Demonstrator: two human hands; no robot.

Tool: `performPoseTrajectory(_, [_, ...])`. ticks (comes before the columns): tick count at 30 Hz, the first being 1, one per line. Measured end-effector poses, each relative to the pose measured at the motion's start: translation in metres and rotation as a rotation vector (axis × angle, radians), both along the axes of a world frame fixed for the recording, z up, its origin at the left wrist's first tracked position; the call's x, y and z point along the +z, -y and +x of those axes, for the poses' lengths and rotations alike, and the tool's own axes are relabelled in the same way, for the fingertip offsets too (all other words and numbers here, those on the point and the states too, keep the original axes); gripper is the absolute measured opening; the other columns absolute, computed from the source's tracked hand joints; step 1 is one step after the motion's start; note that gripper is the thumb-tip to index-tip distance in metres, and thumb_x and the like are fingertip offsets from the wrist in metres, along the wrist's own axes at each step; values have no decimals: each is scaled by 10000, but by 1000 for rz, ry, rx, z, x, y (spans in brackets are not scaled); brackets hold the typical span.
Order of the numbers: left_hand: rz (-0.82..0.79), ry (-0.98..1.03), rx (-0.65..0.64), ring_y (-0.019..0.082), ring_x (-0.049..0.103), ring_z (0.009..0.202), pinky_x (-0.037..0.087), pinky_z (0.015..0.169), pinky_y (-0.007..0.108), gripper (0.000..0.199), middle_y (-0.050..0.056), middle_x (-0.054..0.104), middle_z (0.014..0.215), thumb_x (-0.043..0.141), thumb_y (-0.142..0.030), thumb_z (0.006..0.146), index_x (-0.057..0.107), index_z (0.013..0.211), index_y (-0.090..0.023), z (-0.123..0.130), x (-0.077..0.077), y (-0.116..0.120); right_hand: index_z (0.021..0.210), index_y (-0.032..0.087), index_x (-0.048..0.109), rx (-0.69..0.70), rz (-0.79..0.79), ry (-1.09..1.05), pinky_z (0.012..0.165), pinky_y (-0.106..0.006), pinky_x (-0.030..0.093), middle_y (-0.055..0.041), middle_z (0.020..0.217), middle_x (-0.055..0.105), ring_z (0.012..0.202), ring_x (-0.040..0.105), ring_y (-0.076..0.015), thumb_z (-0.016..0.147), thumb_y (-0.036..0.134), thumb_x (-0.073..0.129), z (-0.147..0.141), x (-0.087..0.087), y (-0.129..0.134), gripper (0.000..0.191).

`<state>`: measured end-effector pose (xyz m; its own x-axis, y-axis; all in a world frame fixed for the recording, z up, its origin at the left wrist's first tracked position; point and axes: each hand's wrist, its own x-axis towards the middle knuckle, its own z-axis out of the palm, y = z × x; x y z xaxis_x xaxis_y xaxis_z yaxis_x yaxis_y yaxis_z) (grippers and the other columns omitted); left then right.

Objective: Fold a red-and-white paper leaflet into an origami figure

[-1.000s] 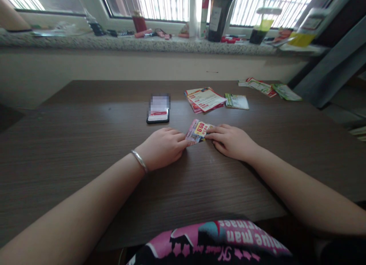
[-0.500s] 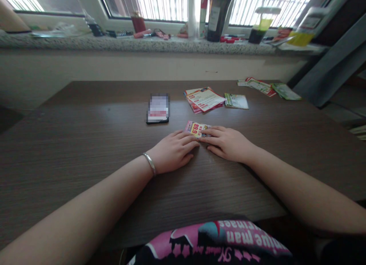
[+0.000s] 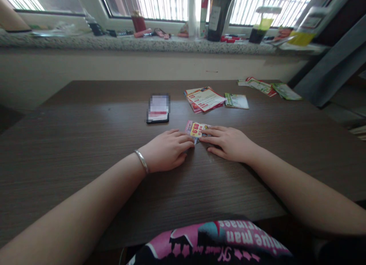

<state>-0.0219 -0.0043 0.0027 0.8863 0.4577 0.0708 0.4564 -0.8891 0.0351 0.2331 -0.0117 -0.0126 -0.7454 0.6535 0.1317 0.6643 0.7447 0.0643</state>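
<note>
Leaflet (image 3: pixel 195 129) partly covered on table (image 3: pixel 85 150) below windowsill (image 3: pixel 171 45)

Marked 89.9, the pink sheet is touched from both sides: its near left edge by the fingertips of the left hand (image 3: pixel 168 150), its right part by the flattened fingers of the right hand (image 3: pixel 231 144). The hands are held just apart, neither closed around it. Beyond, a phone (image 3: pixel 158 109) and a pile of printed cards (image 3: pixel 204 99) are laid. Yellow contents are seen low in a clear bottle (image 3: pixel 302 37); a lidded jar (image 3: pixel 259 31) is dark below, yellow above. What is held in the dark labelled bottle (image 3: pixel 219 17) cannot be told.
</note>
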Motion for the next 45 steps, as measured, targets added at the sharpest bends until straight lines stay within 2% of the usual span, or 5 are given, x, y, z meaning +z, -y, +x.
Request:
performPoseTrajectory(4, [-70,-59,13,229,578,1127,417,1038,399,341,38,656,1204,515,-162,804,659,1109,-215,-4,13,2,1336,271,542,1,-9,7,982,-458,470,-65,1438,494,1274,492,-289,939,400,469,2,0,-1,424])
performPoseTrajectory(11, [-92,-117,40,243,625,1066,464,987,409,275,22,682,1184,510,-243,824,730,985,-206,-3,25,9,1343,271,535,4,-2,11,979,-458,469,-72,1434,498,1275,491,-289,938,397,475,4,-2,-1,428])
performPoseTrajectory(22, [-144,-78,-5,193,641,1037,474,946,334,247,-46,700,1146,538,-185,790,751,882,-270,-16,22,-3,1343,267,536,9,-6,9,984,-461,464,-72,1439,493,1274,491,-288,936,385,481,5,-1,0,427])
performPoseTrajectory(37, [-272,-60,52,179,622,1026,457,930,291,185,-49,672,1187,602,-382,854,775,817,-327,-25,21,-11,1352,280,529,3,-17,15,993,-460,458,-59,1435,499,1282,482,-284,943,375,467,9,1,1,424])
performPoseTrajectory(45, [-303,-21,46,176,622,1008,458,922,295,201,-16,671,1167,589,-347,862,772,805,-288,-27,17,-14,1340,277,542,16,-2,-8,995,-453,461,-61,1426,509,1272,495,-273,936,363,485,9,1,2,416])
